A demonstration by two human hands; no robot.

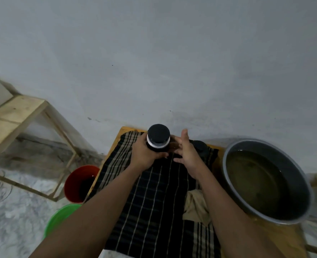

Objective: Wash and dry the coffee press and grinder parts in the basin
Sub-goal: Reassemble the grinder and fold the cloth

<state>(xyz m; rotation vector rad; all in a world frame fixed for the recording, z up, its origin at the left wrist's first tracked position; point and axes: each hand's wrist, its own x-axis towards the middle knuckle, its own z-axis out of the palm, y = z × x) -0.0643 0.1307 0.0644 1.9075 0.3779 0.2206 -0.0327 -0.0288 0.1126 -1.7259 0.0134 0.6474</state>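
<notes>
My left hand grips a black cylindrical part with a silver ring, held upright above the far end of a dark striped cloth. My right hand hovers just to its right with fingers spread and relaxed, holding nothing. Behind my right hand a second dark part lies on the cloth, partly hidden. The grey basin stands at the right, holding murky water. A crumpled beige rag lies on the cloth near my right forearm.
The cloth covers a small wooden table against a grey wall. On the floor to the left stand a red bucket and a green tub. A wooden frame stands further left.
</notes>
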